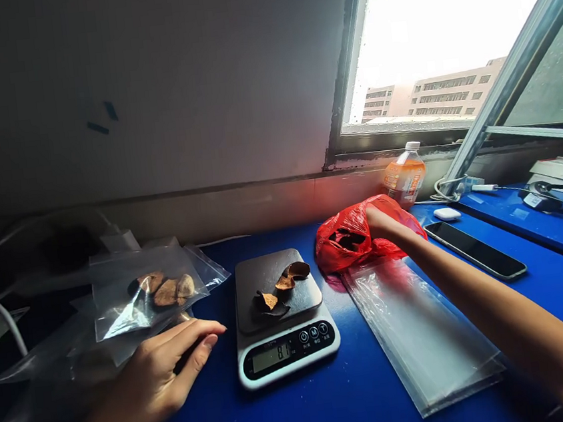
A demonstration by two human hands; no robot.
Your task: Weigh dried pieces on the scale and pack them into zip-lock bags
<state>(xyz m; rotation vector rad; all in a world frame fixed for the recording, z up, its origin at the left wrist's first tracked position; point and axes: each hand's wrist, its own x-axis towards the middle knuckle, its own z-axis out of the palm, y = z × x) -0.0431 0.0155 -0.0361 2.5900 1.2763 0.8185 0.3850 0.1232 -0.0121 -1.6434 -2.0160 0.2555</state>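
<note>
The digital kitchen scale (291,356) stands on the table (207,420), right of the left hand (174,363) and left of the right hand (378,219). Dried peel pieces (285,282) rest on its weighing platform (250,274). Behind the left hand lies a zip bag (107,303) with further pieces inside; a cable (1,311) runs left of it. The right hand is inside the plastic carrier bag (340,262). A stack of plastic bags (405,339) lies before that hand, partly beneath the right forearm (471,295). Right of the hand lie the smartphone (477,249) and, just behind it, the earbud case (447,214). Behind the hand stands the beverage bottle (403,178).
</note>
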